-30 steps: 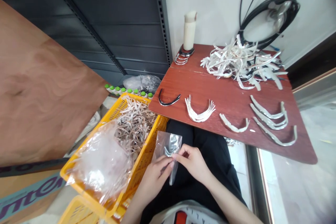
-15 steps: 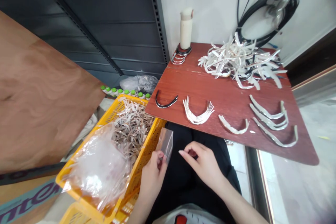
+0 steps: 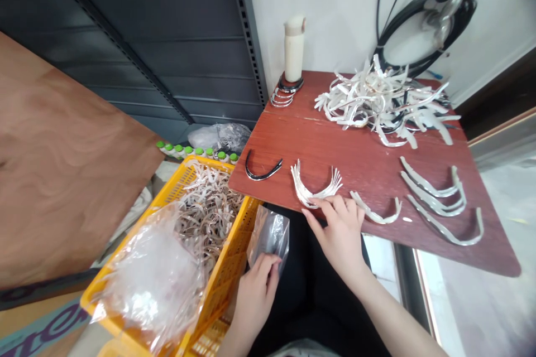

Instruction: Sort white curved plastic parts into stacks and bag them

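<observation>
My left hand is closed on the lower end of a small clear plastic bag, above my lap and beside the yellow basket. At the table's near edge is my right hand, its thumb and forefinger apart. Its fingertips touch or nearly touch the bottom of a nested bundle of white curved strips. A smaller whitish curved bundle lies just right of that hand. To the left, a black curved strip rests on the red-brown table.
Several larger curved strips lie on the table's right side, with a tangled pile behind. A white bottle stands at the back left. The yellow basket holds many strips and a large plastic bag. Green-capped bottles line up behind it.
My right hand has moved forward from over my lap to the white bundle at the table edge. The clear bag in my left hand is turned and shows wider.
</observation>
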{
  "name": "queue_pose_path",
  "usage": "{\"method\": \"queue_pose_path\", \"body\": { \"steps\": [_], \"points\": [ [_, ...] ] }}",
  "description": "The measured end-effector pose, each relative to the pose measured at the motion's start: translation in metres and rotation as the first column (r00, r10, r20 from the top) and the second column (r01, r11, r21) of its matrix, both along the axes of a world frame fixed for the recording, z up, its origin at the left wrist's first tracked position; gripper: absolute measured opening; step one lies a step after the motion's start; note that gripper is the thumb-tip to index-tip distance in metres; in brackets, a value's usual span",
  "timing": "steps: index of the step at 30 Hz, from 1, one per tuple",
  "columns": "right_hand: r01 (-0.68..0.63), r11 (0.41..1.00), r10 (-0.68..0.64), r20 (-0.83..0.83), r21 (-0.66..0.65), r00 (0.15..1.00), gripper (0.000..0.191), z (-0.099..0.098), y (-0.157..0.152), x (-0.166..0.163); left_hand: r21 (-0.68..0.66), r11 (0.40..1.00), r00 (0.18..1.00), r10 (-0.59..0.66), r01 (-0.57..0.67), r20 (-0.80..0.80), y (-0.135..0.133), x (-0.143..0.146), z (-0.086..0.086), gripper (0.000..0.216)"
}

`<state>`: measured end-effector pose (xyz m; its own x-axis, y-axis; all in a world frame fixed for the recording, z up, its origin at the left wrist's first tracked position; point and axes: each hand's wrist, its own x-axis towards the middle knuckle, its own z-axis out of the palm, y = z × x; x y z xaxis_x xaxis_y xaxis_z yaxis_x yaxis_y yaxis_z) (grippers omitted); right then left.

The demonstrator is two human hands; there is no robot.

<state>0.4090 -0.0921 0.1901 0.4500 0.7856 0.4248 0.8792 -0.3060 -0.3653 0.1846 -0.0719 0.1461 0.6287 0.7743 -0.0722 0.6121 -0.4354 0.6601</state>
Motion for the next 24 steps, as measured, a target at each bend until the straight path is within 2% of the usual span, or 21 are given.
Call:
{"method": "queue_pose_path", "body": {
  "steps": [8,15,24],
  "points": [
    [-0.009,1.0,0.01,-0.018,0.016,1.0,0.017,0.0,0.0019,0.001,-0.004,0.999,0.999,-0.035,0.035,0.013,0.0017,0.0017,0.0001,0.024],
    [0.01,1.0,-0.009,-0.022,0.027,1.0,0.023,0.003,0.0058,0.0045,-0.013,0.998,0.998,-0.054,0.054,0.014,0.0023,0.0036,0.0,0.028],
    [0.007,1.0,-0.007,-0.049,0.013,0.999,0.02,0.0023,0.0059,0.0021,-0.033,0.998,0.998,-0.052,0.053,0.021,0.0032,0.0034,0.0003,0.028]
  ]
}}
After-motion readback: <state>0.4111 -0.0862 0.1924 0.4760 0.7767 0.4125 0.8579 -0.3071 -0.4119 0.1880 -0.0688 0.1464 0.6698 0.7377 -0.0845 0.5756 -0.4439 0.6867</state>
